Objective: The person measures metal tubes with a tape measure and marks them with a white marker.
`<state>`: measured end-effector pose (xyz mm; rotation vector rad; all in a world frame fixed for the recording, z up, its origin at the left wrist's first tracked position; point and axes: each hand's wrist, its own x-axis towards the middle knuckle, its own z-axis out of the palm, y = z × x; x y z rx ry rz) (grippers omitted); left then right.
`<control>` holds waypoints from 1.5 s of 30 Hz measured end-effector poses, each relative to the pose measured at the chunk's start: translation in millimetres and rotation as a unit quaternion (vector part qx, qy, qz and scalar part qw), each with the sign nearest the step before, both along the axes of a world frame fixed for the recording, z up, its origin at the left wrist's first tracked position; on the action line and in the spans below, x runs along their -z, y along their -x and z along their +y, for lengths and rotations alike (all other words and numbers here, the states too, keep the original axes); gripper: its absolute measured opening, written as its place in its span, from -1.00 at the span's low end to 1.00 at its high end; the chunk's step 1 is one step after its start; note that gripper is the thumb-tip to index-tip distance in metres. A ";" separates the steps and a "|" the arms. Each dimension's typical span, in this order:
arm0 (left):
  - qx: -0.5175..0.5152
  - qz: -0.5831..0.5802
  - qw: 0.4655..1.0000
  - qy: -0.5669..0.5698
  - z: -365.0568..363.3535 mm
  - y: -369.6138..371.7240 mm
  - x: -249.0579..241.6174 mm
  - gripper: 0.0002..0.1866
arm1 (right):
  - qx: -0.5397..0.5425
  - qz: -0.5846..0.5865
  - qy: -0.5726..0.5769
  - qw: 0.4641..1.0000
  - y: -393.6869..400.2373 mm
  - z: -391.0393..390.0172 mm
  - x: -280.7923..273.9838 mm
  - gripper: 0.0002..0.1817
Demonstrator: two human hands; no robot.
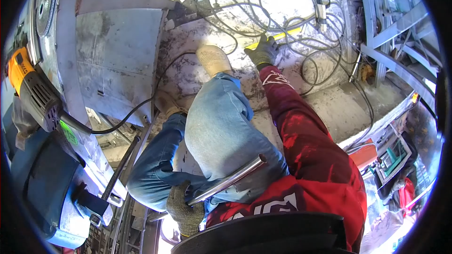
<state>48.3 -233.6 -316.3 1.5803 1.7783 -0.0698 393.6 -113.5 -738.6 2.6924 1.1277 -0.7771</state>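
My left hand (186,209), in a dark knitted glove, is closed around a shiny metal tube (230,178) that slants up to the right across my lap. Stretched out over the floor, my right hand (263,52) wears a grey glove, its thumb spread from the fingers. Its fingertips overlap a long, thin yellow strip (289,33) lying on the floor. Loops of black cable (254,11) lie around and beyond this hand, partly across the strip.
An orange and black power tool (35,87) rests at the left, its cord running past my feet. A grey metal panel (117,51) stands beside my legs. Blue-grey steel frames (400,33) rise at the right. A connector block (321,16) lies among the cables.
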 end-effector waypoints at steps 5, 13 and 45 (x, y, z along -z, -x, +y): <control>0.038 0.020 0.998 -0.039 -0.5 -0.9 -2.1 -0.61 | -0.015 -0.015 0.043 0.999 16.4 5.6 15.2 0.13; 0.010 0.012 1.000 -0.016 -1.8 2.6 0.7 -0.62 | -0.035 -0.046 0.083 0.995 19.0 11.6 19.9 -0.03; 0.029 -0.011 0.990 -0.138 -14.1 5.0 4.5 -0.62 | -0.005 -0.044 -0.031 0.999 -26.3 10.0 -47.8 -0.55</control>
